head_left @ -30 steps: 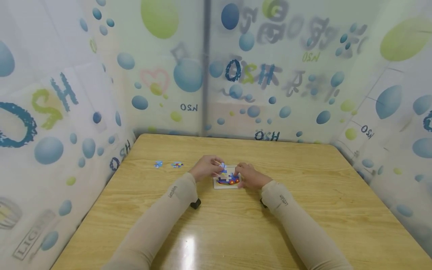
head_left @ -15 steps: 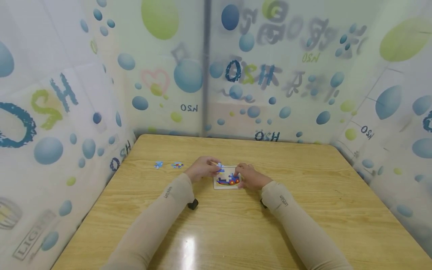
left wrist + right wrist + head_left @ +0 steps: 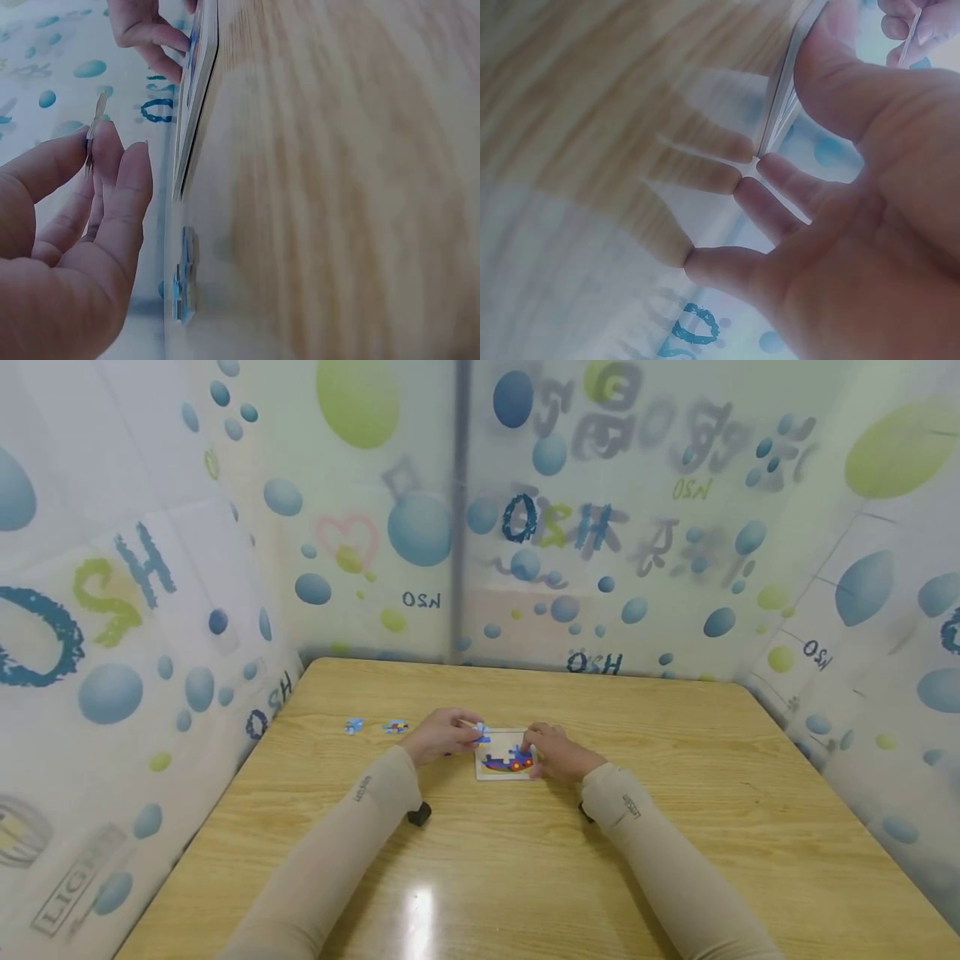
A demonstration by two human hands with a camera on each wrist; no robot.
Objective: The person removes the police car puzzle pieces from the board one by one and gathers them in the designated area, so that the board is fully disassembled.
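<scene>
My left hand (image 3: 442,737) pinches a blue jigsaw piece (image 3: 481,732) between thumb and fingers, above the left side of the puzzle board (image 3: 487,775). In the left wrist view this thin piece (image 3: 98,112) is seen edge-on, apart from the board. A boat-like picture of blue, red and yellow fills the board's lower part; bare tray shows above it. My right hand (image 3: 561,752) grips the board's right side. In the right wrist view the thumb (image 3: 829,71) lies against the board's edge (image 3: 776,94), and other fingertips touch the table.
Two loose clusters of puzzle pieces, a blue one (image 3: 354,725) and a multicoloured one (image 3: 395,726), lie on the wooden table (image 3: 675,827) left of the board. A small dark bit (image 3: 447,753) shows below my left hand. Printed curtains (image 3: 600,627) enclose the table's far side and flanks.
My left hand has drawn back leftward with the jigsaw piece, from over the board's middle to its left edge, uncovering more tray. My right hand and the board have stayed put.
</scene>
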